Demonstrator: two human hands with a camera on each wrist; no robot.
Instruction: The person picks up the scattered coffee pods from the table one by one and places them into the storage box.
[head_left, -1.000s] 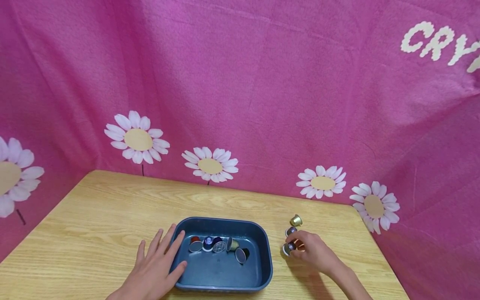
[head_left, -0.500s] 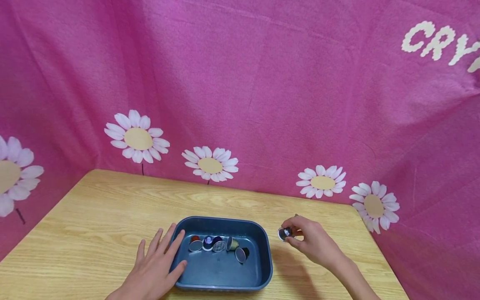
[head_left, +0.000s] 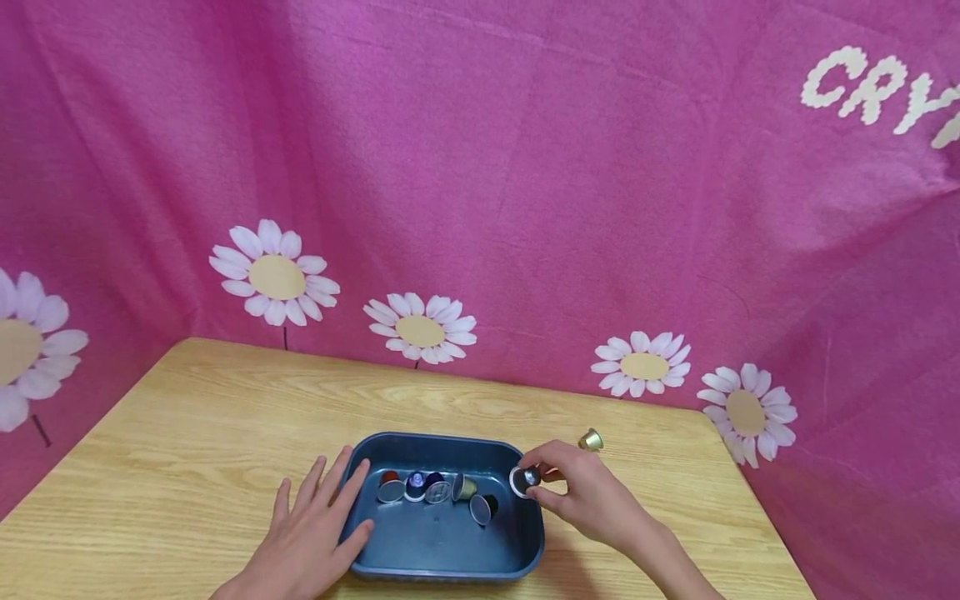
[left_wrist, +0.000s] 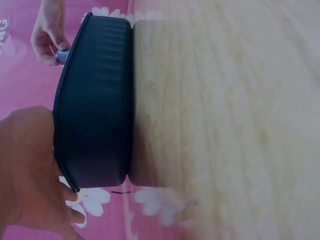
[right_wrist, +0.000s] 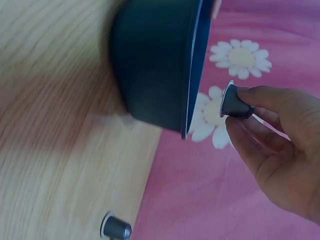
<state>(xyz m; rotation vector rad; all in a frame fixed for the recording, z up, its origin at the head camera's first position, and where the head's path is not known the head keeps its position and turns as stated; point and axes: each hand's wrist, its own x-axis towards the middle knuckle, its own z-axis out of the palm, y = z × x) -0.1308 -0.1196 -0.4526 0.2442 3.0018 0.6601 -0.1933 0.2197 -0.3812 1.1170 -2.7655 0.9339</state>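
A dark coffee capsule (head_left: 527,481) with a silver rim is pinched between the thumb and fingers of my right hand (head_left: 596,500), in the air at the right rim of a dark blue tray (head_left: 427,550). The right wrist view shows this held capsule (right_wrist: 235,101) above the rim. My left hand (head_left: 307,529) rests on the tray's left edge, fingers straight and spread. Inside the tray lie several capsules in a loose row: a red one (head_left: 391,492), a blue one (head_left: 416,485), a purple one (head_left: 437,492), a pale gold one (head_left: 464,488) and a black one (head_left: 484,509).
A gold capsule (head_left: 591,439) lies on the wooden table (head_left: 247,433) behind my right hand. The right wrist view shows a dark grey capsule (right_wrist: 116,227) on the table. A pink cloth (head_left: 480,183) with printed daisies hangs behind the table.
My right hand has lifted the dark capsule from the table and carried it left to the tray's right rim. The left hand and the capsules in the tray have stayed put.
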